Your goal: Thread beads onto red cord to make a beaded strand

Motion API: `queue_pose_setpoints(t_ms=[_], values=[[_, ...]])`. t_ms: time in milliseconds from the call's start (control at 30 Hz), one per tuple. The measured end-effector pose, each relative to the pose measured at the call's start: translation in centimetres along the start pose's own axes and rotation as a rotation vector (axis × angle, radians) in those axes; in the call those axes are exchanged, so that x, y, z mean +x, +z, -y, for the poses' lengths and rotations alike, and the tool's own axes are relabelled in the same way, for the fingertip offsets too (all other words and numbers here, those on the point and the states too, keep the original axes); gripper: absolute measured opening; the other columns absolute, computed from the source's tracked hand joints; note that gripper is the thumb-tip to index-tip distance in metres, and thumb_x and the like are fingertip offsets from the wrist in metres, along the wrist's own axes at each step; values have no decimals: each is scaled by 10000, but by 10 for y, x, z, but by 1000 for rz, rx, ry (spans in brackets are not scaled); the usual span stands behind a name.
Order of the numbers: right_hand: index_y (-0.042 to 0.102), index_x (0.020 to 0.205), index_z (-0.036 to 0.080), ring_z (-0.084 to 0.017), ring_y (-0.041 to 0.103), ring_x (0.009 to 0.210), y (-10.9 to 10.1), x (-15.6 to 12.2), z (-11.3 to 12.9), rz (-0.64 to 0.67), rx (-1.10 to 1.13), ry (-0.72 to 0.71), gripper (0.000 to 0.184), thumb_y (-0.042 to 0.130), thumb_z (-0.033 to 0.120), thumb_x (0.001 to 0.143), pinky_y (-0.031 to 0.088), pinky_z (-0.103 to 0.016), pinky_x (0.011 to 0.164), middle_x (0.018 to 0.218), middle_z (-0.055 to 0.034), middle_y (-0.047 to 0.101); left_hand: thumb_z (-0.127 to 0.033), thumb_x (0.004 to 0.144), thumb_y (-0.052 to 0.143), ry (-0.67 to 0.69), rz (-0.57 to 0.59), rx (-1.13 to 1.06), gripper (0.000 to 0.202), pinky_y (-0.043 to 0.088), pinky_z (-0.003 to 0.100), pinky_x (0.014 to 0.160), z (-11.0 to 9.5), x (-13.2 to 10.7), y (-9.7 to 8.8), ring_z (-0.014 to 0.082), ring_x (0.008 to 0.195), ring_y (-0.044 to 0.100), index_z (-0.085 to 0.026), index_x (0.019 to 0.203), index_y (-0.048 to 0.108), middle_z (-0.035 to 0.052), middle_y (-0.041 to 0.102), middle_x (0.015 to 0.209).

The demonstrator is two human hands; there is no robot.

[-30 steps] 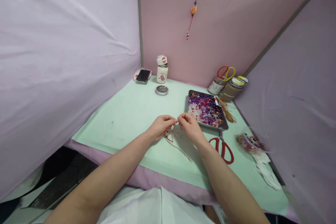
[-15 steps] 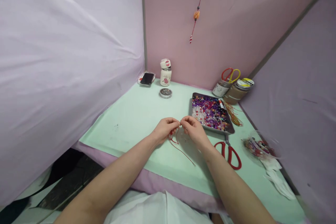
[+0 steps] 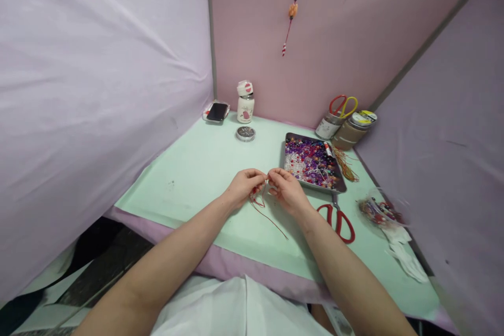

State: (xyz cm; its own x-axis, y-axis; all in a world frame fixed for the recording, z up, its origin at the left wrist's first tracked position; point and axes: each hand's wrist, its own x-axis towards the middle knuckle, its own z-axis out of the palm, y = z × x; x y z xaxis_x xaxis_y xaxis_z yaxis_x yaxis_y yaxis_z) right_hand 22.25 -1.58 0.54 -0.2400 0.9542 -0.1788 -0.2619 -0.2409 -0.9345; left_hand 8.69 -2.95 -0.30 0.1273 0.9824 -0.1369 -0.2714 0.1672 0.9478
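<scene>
Fingertips nearly touching, my two hands meet over the middle of the table. My left hand (image 3: 244,187) pinches a thin red cord (image 3: 271,219), which loops below the fingers and trails toward the front edge. Small red and clear beads seem to hang under that palm, too small to make out well. My right hand (image 3: 286,187) is closed in a pinch at the cord's upper part, its held end hidden by the fingertips. Just beyond the right hand lies a dark tray (image 3: 315,187) of purple, clear and red beads. Red-handled scissors (image 3: 342,226) rest beside my right forearm.
At the back stand a white bottle (image 3: 245,110), a round tin (image 3: 245,134) and a phone (image 3: 218,112). Jars (image 3: 349,134) and cord bundles (image 3: 346,165) are at the right, near a bag of beads (image 3: 380,211) and white tissue (image 3: 407,262). A beaded strand (image 3: 293,10) hangs on the wall.
The whole view has shifted slightly, so things sit a little higher and further left. Both hands keep their pinch on the cord, with the right fingers slightly repositioned.
</scene>
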Motion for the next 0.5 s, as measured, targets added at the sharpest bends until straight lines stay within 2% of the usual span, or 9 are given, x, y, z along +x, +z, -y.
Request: queue_pose_setpoints(t_ms=[167, 500], values=[[571, 711, 184, -79, 403, 559, -3, -1, 1, -8, -161, -36, 282, 728, 400, 621, 317, -204, 484, 613, 45, 475, -329, 642, 708, 18, -23, -26, 232, 302, 205, 470, -2, 0, -1, 51, 474, 426, -131, 683, 594, -26, 511, 548], [511, 698, 199, -89, 377, 543, -4, 2, -3, 3, -216, -55, 224, 636, 385, 696, 304, -215, 492, 612, 53, 440, -296, 635, 716, -16, -31, -82, 211, 317, 192, 461, -1, 2, 0, 44, 484, 448, -120, 676, 608, -6, 542, 606]])
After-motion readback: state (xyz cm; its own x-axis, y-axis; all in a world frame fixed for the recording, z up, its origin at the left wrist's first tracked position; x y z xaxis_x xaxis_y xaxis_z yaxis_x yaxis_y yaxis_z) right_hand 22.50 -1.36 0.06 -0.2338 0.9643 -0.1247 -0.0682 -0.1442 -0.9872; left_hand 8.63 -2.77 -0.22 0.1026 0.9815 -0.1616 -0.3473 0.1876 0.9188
